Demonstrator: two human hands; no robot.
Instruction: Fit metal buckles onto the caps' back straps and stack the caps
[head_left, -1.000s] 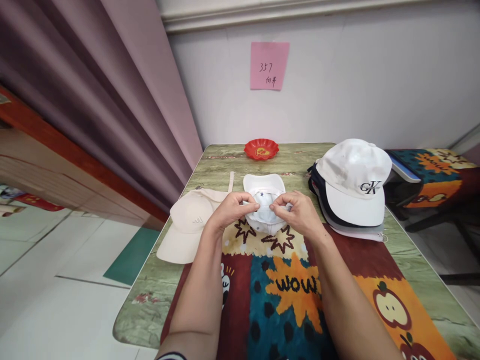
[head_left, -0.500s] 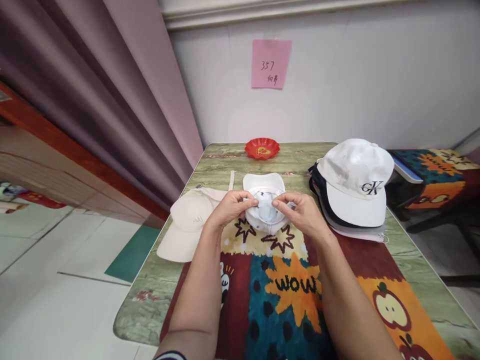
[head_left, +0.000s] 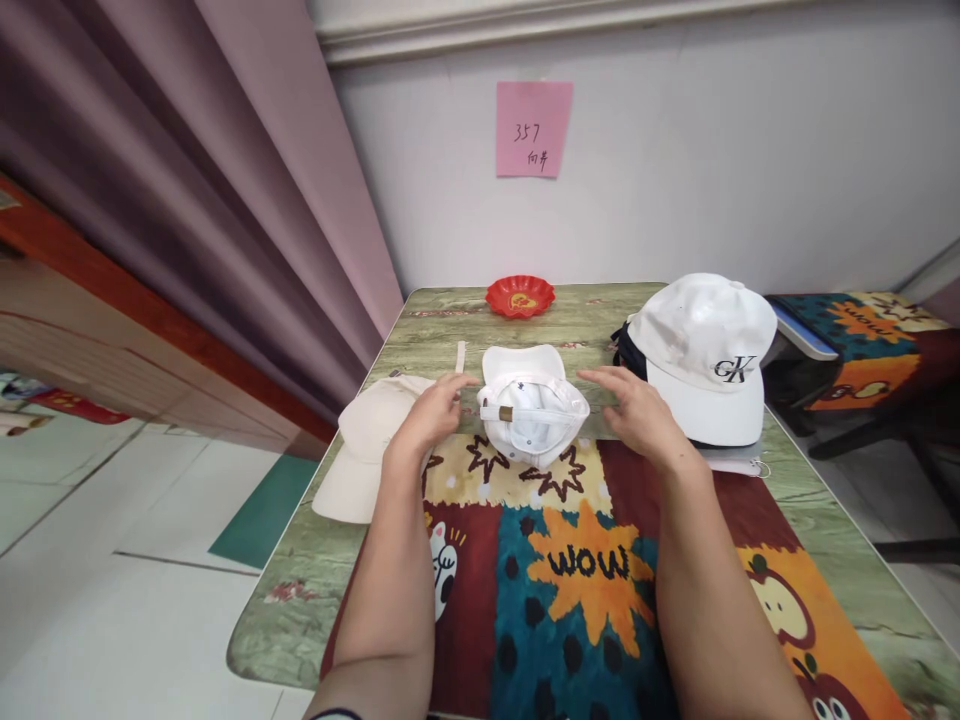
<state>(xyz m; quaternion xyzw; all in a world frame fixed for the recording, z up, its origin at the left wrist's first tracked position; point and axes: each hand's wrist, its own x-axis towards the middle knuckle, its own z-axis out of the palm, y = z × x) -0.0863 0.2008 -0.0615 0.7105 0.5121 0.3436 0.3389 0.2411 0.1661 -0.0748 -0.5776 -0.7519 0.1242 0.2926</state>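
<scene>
A white baseball cap (head_left: 534,435) lies upside down in the middle of the table, brim toward the wall, its back strap with a brass buckle fastened across the opening. My left hand (head_left: 437,408) hovers just left of it, fingers stretched out, holding nothing. To the cap's right, my right hand (head_left: 634,408) is open too, with fingers apart. A cream cap (head_left: 375,425) with a loose strap rests on the left, partly behind my left hand and forearm. On the right, a white cap (head_left: 701,340) with black lettering tops a stack of caps, partly covered by my right hand.
A red scalloped dish (head_left: 520,298) sits at the table's back edge near the wall. The patterned cloth (head_left: 577,600) covers the front middle of the wood-look table (head_left: 285,610). A pink note (head_left: 533,130) is stuck on the wall; a purple curtain (head_left: 300,180) hangs at left.
Both hands have let go of the upside-down white cap's strap and moved apart, one to each side. The strap is now fully visible and closed.
</scene>
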